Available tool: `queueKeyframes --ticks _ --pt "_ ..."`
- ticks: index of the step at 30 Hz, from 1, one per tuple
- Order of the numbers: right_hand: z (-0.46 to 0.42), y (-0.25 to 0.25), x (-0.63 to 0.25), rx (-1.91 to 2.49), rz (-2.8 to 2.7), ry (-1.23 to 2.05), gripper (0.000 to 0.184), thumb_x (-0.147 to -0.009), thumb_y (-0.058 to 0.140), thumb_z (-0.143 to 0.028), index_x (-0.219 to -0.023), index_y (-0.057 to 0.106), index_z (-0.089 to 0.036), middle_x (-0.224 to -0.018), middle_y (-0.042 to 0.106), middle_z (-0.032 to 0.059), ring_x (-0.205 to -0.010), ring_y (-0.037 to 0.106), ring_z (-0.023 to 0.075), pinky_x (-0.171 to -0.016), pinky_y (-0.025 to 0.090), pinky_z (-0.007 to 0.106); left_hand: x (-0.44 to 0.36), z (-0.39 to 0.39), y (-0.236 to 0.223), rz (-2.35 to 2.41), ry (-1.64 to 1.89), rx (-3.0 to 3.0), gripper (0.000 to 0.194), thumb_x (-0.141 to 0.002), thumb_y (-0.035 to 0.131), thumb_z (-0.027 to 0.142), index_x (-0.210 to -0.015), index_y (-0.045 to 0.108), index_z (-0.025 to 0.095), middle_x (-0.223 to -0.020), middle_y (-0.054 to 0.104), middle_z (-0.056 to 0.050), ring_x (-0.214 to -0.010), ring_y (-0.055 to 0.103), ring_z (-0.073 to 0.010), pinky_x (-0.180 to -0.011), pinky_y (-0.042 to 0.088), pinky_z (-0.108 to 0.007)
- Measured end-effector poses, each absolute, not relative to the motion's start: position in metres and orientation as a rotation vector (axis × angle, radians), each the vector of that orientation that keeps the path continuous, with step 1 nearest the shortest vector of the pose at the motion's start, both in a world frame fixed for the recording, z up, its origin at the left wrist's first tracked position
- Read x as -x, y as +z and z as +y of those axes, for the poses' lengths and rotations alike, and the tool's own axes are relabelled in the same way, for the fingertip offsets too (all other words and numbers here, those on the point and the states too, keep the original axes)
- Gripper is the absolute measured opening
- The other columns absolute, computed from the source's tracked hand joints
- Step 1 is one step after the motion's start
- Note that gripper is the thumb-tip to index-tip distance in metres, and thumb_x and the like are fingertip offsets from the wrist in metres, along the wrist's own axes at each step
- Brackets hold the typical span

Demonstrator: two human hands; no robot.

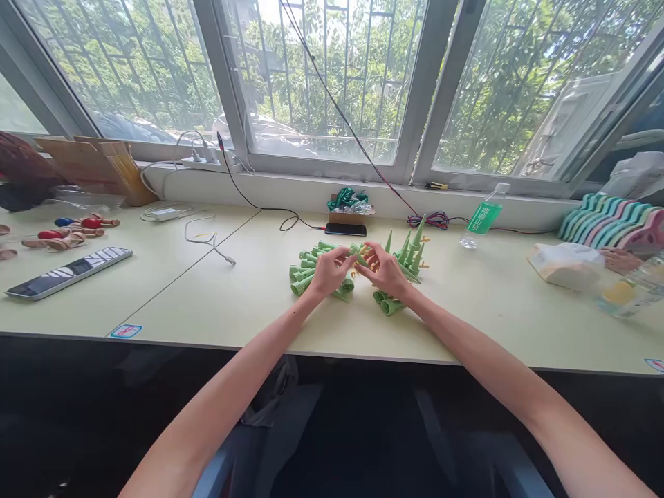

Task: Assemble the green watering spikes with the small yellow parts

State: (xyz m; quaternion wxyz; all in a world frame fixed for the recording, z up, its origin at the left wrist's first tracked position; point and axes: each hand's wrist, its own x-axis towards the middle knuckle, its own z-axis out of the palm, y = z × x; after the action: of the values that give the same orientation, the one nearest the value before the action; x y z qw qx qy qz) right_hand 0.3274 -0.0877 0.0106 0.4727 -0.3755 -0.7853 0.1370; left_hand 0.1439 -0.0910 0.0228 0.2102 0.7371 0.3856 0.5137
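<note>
My left hand [330, 271] and my right hand [386, 270] meet over the table, fingers closed on a small green plastic cone [357, 253] between them. Fingers hide part of it. Several hollow green cones [302, 274] lie in a heap beside and behind my left hand. To the right, several pointed green cones [416, 241] stand upright with small yellow pieces [425, 264] on or near them. Two more green tubes [393, 306] rest below my right hand, open ends facing me.
Behind the hands are a phone [345, 229] and a small box with green wrapping [350, 202]. A bottle [482, 218], tissue pack [564, 266] and stacked hangers [604, 225] stand right. Cables [210, 242], a keyboard-like slab [71, 272] and wooden toys [67, 238] lie left.
</note>
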Motion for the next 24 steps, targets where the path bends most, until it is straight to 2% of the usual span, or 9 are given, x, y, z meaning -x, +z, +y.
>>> queueKeyframes --ticks 9,15,24 --pt "-0.0905 0.0159 -0.3261 0.958 -1.903 0.359 0.045 -0.088 0.063 -0.038 -0.127 0.053 -0.018 -0.088 0.065 0.0056 -0.070 0.062 0.0181 -0.066 0.052 0.032 -0.1450 -0.0919 0.0228 1.058 1.399 -2.093 0.032 -0.088 0.061 0.047 -0.093 0.072 0.018 -0.087 0.075 -0.005 -0.076 0.069 -0.0196 -0.069 0.055 -0.030" --pt "-0.0903 0.0159 -0.3267 0.965 -1.909 0.321 0.043 -0.087 0.063 -0.030 -0.128 0.055 -0.018 -0.088 0.065 0.0063 -0.071 0.061 0.0186 -0.071 0.052 0.033 -0.1452 -0.0942 0.0233 1.082 1.384 -2.133 0.032 -0.087 0.063 0.045 -0.099 0.070 0.017 -0.086 0.075 -0.006 -0.075 0.070 -0.0199 -0.068 0.055 -0.031" --pt "-0.0882 0.0143 -0.3287 0.963 -1.911 0.267 0.045 -0.087 0.062 -0.029 -0.131 0.056 -0.020 -0.092 0.067 0.0067 -0.069 0.059 0.0172 -0.071 0.052 0.032 -0.1463 -0.0948 0.0219 1.100 1.413 -2.238 0.030 -0.087 0.062 0.041 -0.101 0.069 0.016 -0.089 0.075 -0.007 -0.071 0.069 -0.0176 -0.066 0.054 -0.029"
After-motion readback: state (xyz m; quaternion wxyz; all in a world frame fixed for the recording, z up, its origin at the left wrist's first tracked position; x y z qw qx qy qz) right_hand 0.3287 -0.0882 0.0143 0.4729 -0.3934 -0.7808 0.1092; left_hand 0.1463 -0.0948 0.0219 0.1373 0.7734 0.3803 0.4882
